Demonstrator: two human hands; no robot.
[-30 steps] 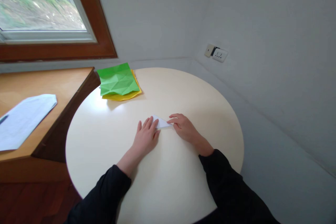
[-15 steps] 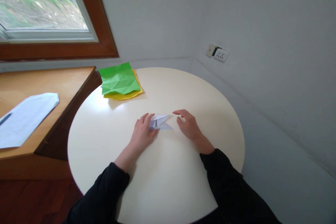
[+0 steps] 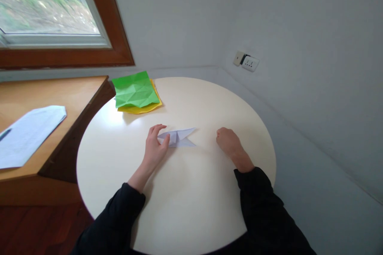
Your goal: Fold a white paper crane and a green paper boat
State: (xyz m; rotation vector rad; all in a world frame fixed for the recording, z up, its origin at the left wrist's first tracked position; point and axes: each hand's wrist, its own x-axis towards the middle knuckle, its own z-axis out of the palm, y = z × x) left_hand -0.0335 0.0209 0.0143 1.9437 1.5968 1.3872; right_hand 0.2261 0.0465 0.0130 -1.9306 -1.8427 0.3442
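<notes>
Round table (image 3: 185, 207) filled the middle of the frame, smooth cream top, glossy near the window side. Wooden desk (image 3: 54, 99) at left, flat orange-brown, butted against the table edge; a white printed sheet (image 3: 30, 133) lay on it at far left. Brown-framed window (image 3: 98, 28) upper left, grey walls behind, a wall socket (image 3: 249, 63) upper right of centre.

Green creased paper (image 3: 136, 89) sat on a yellow sheet (image 3: 143, 107) at the table's upper left edge, well apart from both hands; green one square-ish, heavily crumpled with fold lines.

Small folded white paper (image 3: 178, 138) lay flat at mid-table, just above frame centre. Thin, matte, sharp creases, pointed flaps fanning to the right. Long axis ran left-right across the frame.

Left hand (image 3: 154, 147) was at the paper's left end, fingers loosely curled, thumb and fingertips pinching that end against the table. So left hand was on it; paper extended rightward from it.

Right hand (image 3: 229, 143) rested on the table right of the paper, clear gap between, curled into a loose fist, holding nothing that I could see
</notes>
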